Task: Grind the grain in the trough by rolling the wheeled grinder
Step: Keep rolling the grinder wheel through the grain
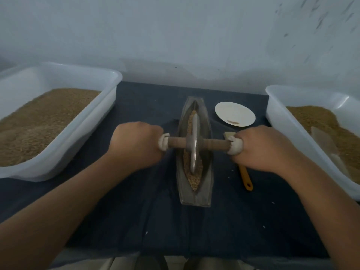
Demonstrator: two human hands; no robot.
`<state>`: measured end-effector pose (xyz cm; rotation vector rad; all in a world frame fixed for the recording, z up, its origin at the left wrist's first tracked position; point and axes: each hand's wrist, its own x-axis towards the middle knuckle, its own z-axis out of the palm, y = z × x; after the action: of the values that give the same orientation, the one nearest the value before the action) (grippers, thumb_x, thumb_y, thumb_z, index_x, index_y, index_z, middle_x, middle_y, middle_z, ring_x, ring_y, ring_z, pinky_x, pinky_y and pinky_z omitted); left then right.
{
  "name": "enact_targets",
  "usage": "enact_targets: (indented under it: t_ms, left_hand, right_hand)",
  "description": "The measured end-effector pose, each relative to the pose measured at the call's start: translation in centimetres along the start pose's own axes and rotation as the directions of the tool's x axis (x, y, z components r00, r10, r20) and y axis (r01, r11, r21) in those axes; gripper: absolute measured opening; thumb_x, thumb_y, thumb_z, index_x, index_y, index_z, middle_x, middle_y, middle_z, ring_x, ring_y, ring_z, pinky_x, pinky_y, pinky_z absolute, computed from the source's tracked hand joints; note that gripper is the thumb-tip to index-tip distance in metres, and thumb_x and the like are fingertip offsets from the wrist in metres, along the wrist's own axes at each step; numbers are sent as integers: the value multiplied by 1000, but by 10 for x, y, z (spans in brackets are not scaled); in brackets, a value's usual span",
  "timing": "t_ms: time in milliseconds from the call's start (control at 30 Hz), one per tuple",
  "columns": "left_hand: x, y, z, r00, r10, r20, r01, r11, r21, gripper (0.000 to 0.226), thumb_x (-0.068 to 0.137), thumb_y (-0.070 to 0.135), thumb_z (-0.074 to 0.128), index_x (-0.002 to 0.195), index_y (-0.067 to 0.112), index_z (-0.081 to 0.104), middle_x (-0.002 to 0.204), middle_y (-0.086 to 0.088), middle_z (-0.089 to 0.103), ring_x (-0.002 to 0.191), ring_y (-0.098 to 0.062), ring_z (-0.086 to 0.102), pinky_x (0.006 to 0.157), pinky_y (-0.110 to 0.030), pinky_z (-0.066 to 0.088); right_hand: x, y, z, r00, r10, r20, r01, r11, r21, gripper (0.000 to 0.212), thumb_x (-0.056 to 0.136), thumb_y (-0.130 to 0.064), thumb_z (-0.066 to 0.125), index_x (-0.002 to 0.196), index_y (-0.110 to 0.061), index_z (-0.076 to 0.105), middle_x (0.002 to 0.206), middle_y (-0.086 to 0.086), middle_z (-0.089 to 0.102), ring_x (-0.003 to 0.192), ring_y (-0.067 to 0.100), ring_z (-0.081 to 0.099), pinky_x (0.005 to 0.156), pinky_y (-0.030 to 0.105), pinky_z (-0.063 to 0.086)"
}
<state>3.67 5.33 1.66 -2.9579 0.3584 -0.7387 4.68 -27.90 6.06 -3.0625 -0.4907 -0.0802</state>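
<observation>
Reaching in from the bottom edge, two bare forearms run over a dark blue cloth (194, 230) whose near hem is cut off by the frame. On the cloth lies a long, boat-shaped metal trough (206, 170), pointing away from the person, with a strip of brownish grain (192, 183) along its groove.

The wheeled grinder (193, 147) stands on edge in that groove, roughly at the trough's middle, its disc hiding part of the grain. A wooden axle (176, 143) crosses the trough through the disc. The left hand (136, 145) is curled round the axle's left end and the right hand (261, 149) round its right end. Both ends are covered by the fists, apart from a bit of white wrapping (236, 147) that shows at each.

Just right of the trough an orange handle (245, 178) sticks out from under the right hand. The tool's head is mostly hidden, so I cannot tell what it is.

Beyond the right hand sits a white plate (233, 112) with a small brown smear near its edge. A white plastic tub (109, 94) on the left and another tub (272, 106) on the right hold heaps of tan grain, and both run out of frame. A pale sheet-like thing lies in the right one, too blurred to identify. A pale wall (175, 36) stands behind.
</observation>
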Motion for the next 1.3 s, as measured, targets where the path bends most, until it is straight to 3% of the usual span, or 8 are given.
enact_targets:
  t_ms: [233,367,533,633,833,1000,1167,1300]
  left_hand:
    - [69,5,24,984,-138,115,139,990,-4,33,84,49,56,61,25,53,58,9,52,50,-14,48,49,-23,28]
    - [75,6,9,988,-73,135,71,997,18,34,86,50,54,63,25,55,61,8,54,52,-15,49,50,-25,33]
    - [14,2,-13,994,105,41,-107,992,70,30,76,51,51,57,29,47,48,12,42,40,-10,39,46,-20,23]
    - [12,-3,-6,995,95,21,-96,993,68,34,78,54,53,56,29,44,48,12,41,40,-11,38,47,-20,23]
    - [79,3,19,985,-97,140,98,995,5,27,82,46,55,65,24,55,65,7,55,59,-24,53,59,-31,44]
    - [58,3,10,992,-53,113,50,998,26,33,87,49,52,64,25,53,62,7,51,55,-21,50,55,-29,38]
    - [-8,1,-13,976,111,-187,-116,993,-15,44,92,54,44,59,29,29,49,13,29,37,-12,24,51,-19,16]
    - [21,3,0,996,70,-52,-67,996,59,43,87,54,46,57,25,36,52,9,38,42,-18,39,51,-22,24]
  right_hand:
    - [71,1,13,962,126,-241,-171,970,-175,33,91,-51,58,66,-29,54,61,-9,54,55,12,49,49,27,32]
    - [64,2,12,979,189,-79,-196,976,-99,28,91,-46,57,70,-28,61,67,-5,64,62,15,58,59,34,52]
    - [6,-1,2,977,114,180,-115,993,-7,26,69,-59,63,69,-33,64,63,-9,65,59,7,62,54,35,52]
    - [-1,-2,5,990,87,113,-89,996,12,33,64,-66,55,67,-33,61,59,-10,61,56,6,59,51,33,47]
    - [63,-3,7,972,108,-207,-139,980,-145,28,80,-46,57,65,-24,52,59,-7,52,53,14,47,49,28,39]
    - [54,-3,4,989,133,-67,-141,982,-122,34,82,-56,46,69,-28,60,67,-7,59,61,13,53,53,30,42]
    - [-10,-4,6,998,36,56,-36,999,-16,31,64,-64,48,68,-35,59,57,-10,60,55,6,57,50,32,42]
    - [12,-3,19,993,98,-59,-101,994,-40,33,83,-59,52,68,-31,58,60,-9,59,56,8,55,50,29,38]
